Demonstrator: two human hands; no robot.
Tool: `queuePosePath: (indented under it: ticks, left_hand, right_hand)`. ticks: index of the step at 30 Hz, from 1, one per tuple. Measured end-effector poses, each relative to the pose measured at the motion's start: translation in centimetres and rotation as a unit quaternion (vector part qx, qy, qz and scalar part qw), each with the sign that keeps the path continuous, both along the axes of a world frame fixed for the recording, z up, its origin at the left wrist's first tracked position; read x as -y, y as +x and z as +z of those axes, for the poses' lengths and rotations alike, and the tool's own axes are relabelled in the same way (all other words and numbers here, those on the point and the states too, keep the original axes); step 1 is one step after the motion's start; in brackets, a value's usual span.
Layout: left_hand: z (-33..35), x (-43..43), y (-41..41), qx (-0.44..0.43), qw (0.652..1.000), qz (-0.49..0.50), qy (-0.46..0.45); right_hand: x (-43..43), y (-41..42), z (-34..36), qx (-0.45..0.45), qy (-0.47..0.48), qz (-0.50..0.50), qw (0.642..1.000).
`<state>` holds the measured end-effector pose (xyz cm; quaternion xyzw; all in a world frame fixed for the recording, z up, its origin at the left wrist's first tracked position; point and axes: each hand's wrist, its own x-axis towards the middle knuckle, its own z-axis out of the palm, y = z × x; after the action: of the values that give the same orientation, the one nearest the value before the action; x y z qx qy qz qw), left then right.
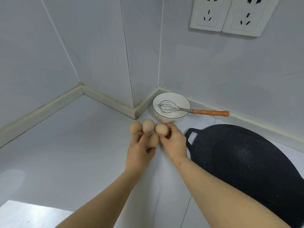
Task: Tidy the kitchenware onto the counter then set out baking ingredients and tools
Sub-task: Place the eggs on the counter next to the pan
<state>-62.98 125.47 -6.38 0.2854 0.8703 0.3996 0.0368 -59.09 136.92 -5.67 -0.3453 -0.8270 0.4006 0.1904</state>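
Reaching forward over the white bench [74, 145], both hands were at a small group of four eggs [148, 128] close to a corner of the wall [98, 46]. The left hand [139, 152] grasped the front egg [153, 140]: its fingers curled over the egg from the left and the thumb lay at the near side. I cannot tell if this egg touched the bench or was lifted. The right hand [175, 143] pinched the right egg [161, 129] between the thumb below and the fingers at its right side.

The left egg [135, 127] and the middle egg [148, 125] lay free on the bench, just beside each other, behind the fingertips of the left hand.

Behind the eggs, where the wall joined the bench, stood a white bowl [166, 118] with a flower pattern on its outer side. A wire whisk [189, 110] lay in it, with the wires inside the bowl and the orange handle sticking out over the rim to the right. The right egg was just in front of the bowl.

A black speckled pan [246, 162], flat and round, lay on the bench to the right of the right hand, with its slotted grip near that hand. High on the wall were two white sockets [212, 14].
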Motion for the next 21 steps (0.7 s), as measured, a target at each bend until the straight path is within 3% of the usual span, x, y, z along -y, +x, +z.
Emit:
queuePosePath:
  ticks: [12, 21]
  left_hand:
    - [0.5, 0.0, 1.8, 0.039, 0.998, -0.040, -0.008]
    - [0.8, 0.0, 0.7, -0.002, 0.997, -0.014, -0.071]
  right_hand:
    - [1.0, 4.4, 0.4, -0.011, -0.070, -0.024, 0.997]
    - [0.9, 4.9, 0.6, 0.028, -0.078, -0.017, 0.996]
